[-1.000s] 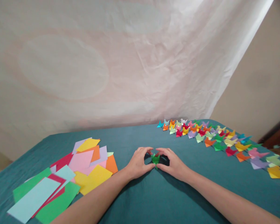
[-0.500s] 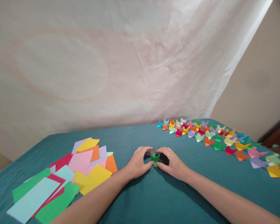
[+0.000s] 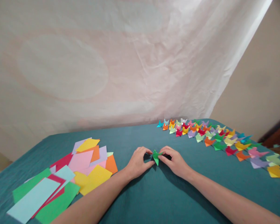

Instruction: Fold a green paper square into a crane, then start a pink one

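Observation:
A small folded green paper bird (image 3: 156,157) is between my two hands, just above the tablecloth, with a pointed end downward. My right hand (image 3: 175,160) pinches its right side between thumb and fingers. On the other side, my left hand (image 3: 138,162) is curled, its thumb and fingertips at the bird's left edge. A gap shows inside the left hand's curl. Exactly how the left fingertips meet the paper is too small to make out.
Loose coloured paper sheets (image 3: 93,179) lie overlapping on the left of the teal tablecloth (image 3: 140,202). Rows of folded paper birds (image 3: 210,141) in many colours stand along the right side. A pale hanging cloth (image 3: 130,62) closes off the back.
The green paper bird has turned and now shows a flatter, brighter side with a point downward. My right fingers have closed in on its right side. The left hand has barely shifted.

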{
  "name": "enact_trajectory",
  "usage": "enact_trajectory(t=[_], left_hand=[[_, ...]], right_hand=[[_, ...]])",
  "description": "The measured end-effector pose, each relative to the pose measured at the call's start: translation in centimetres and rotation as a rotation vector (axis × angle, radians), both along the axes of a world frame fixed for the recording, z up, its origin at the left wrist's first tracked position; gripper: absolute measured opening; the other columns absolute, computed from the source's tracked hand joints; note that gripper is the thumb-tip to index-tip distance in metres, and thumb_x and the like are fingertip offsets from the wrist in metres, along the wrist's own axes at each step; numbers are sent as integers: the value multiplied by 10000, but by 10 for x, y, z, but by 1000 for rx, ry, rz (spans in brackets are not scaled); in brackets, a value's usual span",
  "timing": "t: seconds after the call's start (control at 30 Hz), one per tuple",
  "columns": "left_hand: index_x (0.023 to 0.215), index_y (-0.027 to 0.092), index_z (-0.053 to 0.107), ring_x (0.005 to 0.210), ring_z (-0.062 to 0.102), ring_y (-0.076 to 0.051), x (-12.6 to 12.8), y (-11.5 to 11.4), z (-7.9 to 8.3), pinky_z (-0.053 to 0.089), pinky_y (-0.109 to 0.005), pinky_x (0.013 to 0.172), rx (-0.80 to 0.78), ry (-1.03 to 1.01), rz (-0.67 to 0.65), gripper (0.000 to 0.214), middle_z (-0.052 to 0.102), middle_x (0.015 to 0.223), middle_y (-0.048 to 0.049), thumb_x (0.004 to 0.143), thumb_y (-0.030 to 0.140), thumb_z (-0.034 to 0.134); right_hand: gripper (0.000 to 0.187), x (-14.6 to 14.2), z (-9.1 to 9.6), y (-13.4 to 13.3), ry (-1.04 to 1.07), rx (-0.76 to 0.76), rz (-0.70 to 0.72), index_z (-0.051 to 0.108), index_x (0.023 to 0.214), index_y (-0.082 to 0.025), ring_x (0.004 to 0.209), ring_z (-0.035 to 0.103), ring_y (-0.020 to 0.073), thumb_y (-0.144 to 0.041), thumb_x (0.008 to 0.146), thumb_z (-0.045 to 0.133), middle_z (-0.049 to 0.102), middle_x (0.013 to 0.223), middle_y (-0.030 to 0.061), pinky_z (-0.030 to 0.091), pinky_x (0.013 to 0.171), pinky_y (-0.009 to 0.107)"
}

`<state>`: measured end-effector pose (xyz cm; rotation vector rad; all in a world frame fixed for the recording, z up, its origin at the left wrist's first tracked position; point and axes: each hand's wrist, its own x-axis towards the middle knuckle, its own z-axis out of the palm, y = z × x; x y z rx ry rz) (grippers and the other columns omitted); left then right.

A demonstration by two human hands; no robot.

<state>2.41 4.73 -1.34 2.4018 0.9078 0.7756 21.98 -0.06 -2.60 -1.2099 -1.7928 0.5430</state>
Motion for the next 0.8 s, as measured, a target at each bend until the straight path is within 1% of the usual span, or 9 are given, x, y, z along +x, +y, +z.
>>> enact_trajectory(t=[0.07, 0.3, 0.43, 0.57, 0.8], left_hand=[[837, 181, 622, 854, 546, -192, 0, 1, 1, 416, -313, 805, -8, 19, -13, 180, 621, 858, -31, 730, 318, 671], [747, 186, 662, 791, 578, -162, 0, 3, -3, 418, -261, 756, -64, -15, -46, 135, 646, 799, -15, 729, 318, 688], [697, 178, 649, 759, 577, -154, 0, 4, -4, 419, -254, 739, -61, -33, -53, 102, 639, 762, -10, 728, 268, 686], [649, 168, 617, 738, 572, -149, 1, 4, -3, 419, -253, 721, -63, -59, -67, 145, 628, 737, -13, 743, 269, 664], [656, 163, 594, 733, 558, -137, 2, 3, 1, 407, -252, 730, -63, -100, -130, 121, 620, 727, -1, 752, 213, 648]], right_hand=[[156, -1, 2, -1, -4, -5, 14, 628, 776, -191, 811, 558, 168, -275, 855, 523, 601, 830, 46, 446, 770, 309], [156, -5, 5, -5, -67, 19, 42, 633, 769, -196, 815, 548, 168, -266, 858, 524, 591, 821, 43, 443, 761, 308], [150, -6, 6, -6, -91, 46, 62, 643, 778, -204, 805, 546, 167, -252, 857, 525, 585, 806, 39, 440, 746, 302], [150, -7, 6, -7, -99, 65, 64, 650, 802, -211, 803, 543, 168, -240, 861, 515, 585, 809, 40, 439, 738, 303], [135, -8, 8, -9, -94, 71, 75, 642, 822, -208, 815, 541, 173, -232, 854, 514, 588, 822, 45, 443, 745, 311]])
